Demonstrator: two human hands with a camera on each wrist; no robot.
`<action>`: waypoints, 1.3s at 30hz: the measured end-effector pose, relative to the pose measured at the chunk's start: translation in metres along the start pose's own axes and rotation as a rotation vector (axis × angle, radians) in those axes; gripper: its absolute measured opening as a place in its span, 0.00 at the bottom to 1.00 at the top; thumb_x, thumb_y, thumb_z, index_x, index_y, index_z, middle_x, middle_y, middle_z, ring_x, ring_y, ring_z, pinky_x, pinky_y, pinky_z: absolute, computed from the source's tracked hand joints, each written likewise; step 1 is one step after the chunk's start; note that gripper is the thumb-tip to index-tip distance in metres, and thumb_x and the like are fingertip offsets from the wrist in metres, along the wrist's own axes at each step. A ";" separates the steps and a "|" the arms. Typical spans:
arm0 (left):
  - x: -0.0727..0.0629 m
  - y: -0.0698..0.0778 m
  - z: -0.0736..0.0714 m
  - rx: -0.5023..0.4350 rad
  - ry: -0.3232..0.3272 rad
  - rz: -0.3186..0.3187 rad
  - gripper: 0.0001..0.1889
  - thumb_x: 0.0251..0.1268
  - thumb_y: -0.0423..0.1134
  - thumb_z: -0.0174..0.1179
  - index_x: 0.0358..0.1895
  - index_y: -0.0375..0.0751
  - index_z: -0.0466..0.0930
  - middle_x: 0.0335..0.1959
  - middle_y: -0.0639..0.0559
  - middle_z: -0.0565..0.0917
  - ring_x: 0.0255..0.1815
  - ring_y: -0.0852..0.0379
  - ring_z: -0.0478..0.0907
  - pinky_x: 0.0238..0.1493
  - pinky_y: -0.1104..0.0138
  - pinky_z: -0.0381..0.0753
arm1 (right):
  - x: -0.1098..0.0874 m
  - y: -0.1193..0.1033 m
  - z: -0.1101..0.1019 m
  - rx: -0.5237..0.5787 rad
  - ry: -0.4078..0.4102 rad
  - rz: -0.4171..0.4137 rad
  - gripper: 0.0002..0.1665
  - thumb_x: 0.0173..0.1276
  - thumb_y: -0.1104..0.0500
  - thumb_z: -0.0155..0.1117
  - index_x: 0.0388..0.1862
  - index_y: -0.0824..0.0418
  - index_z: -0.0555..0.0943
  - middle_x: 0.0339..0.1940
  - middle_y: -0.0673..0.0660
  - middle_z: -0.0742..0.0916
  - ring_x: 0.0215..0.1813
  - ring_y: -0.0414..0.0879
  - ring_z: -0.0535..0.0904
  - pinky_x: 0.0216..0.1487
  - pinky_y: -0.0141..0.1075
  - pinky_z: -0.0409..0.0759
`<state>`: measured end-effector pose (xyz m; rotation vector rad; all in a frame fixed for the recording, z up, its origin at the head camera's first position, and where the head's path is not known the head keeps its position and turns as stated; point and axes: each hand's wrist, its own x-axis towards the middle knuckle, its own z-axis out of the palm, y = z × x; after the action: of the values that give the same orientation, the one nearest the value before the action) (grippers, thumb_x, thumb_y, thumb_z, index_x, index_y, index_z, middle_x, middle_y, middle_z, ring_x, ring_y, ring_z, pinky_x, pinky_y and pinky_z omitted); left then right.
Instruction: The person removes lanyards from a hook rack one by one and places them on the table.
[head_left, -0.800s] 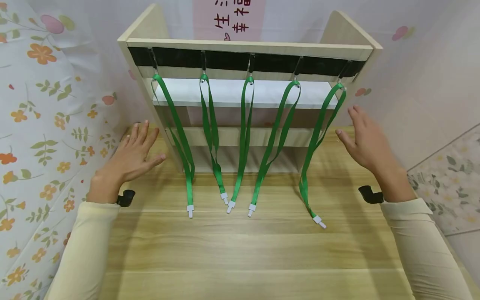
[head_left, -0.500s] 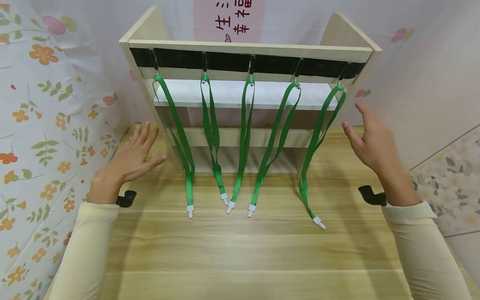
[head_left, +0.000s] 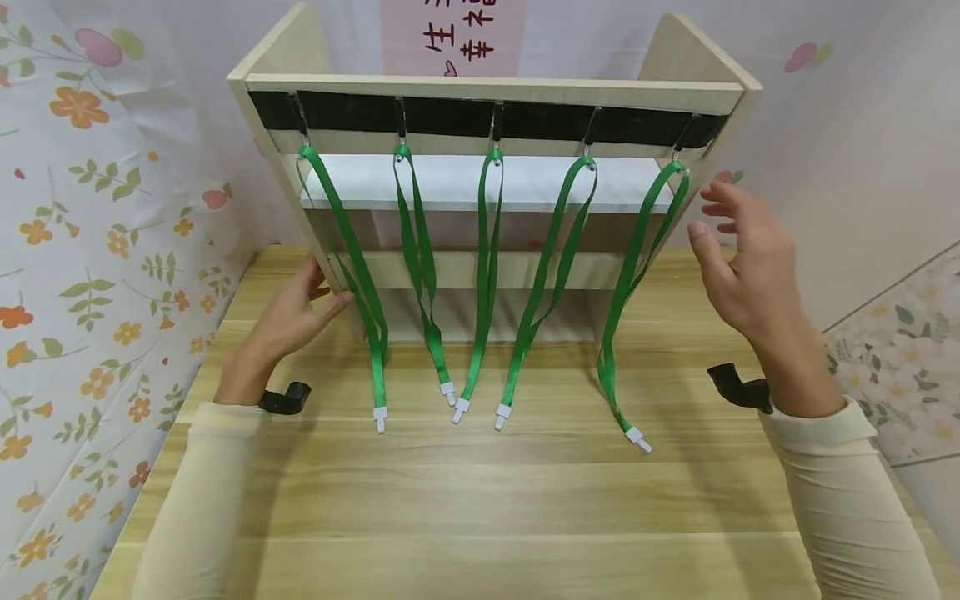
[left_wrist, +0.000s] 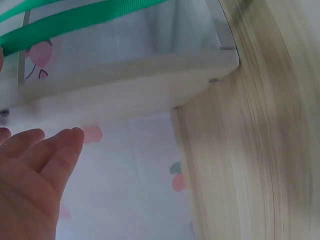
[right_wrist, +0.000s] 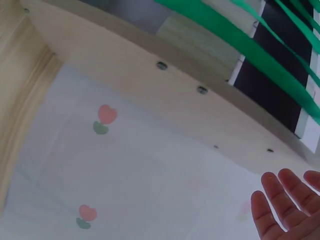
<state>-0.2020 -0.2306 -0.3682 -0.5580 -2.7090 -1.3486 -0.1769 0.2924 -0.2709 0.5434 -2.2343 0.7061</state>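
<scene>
A light wooden shelf unit (head_left: pixel 487 271) stands on the table, with a black strip (head_left: pixel 450 122) along its top front. Several green lanyards (head_left: pixel 347 225) with white end clips (head_left: pixel 380 419) hang from hooks on that strip. My left hand (head_left: pixel 288 317) is at the shelf's left side panel (left_wrist: pixel 120 92), thumb in front near the leftmost lanyard and fingers along the outer face; contact is hard to tell. My right hand (head_left: pixel 753 271) hovers right of the shelf, apart from the right side panel (right_wrist: pixel 125 65), fingers loosely bent and holding nothing.
The wooden tabletop (head_left: pixel 480 508) stretches in front of the shelf. A floral cloth (head_left: pixel 97 333) hangs close on the left, and a pale wall covering (right_wrist: pixel 145 165) lies behind and to the right. A pink panel with writing (head_left: pixel 453 37) is behind the shelf top.
My left hand has moved right from beside the shelf to its left panel. My right hand has turned and lifted slightly beside the right panel. The lanyards hang as before.
</scene>
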 end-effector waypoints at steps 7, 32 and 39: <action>0.002 0.004 0.006 -0.073 0.021 -0.033 0.38 0.70 0.36 0.61 0.78 0.48 0.51 0.68 0.41 0.70 0.70 0.40 0.67 0.67 0.43 0.66 | 0.004 -0.009 0.002 -0.009 0.012 0.000 0.28 0.75 0.53 0.52 0.69 0.64 0.71 0.60 0.67 0.82 0.54 0.65 0.80 0.54 0.17 0.66; 0.004 0.004 0.021 0.126 0.118 -0.089 0.16 0.72 0.31 0.52 0.59 0.28 0.68 0.56 0.28 0.80 0.59 0.32 0.78 0.55 0.43 0.78 | 0.015 -0.035 0.022 -0.049 0.085 0.071 0.25 0.62 0.54 0.71 0.51 0.71 0.79 0.34 0.66 0.86 0.33 0.42 0.79 0.37 0.12 0.67; 0.003 0.002 0.026 0.164 0.184 -0.105 0.14 0.71 0.32 0.51 0.55 0.28 0.70 0.49 0.27 0.83 0.52 0.32 0.82 0.46 0.45 0.82 | 0.018 -0.039 0.025 -0.041 0.127 0.054 0.18 0.66 0.56 0.67 0.36 0.74 0.82 0.27 0.66 0.87 0.30 0.15 0.68 0.34 0.14 0.68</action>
<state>-0.2015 -0.2076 -0.3818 -0.2682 -2.6955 -1.1222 -0.1796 0.2441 -0.2595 0.4083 -2.1470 0.7007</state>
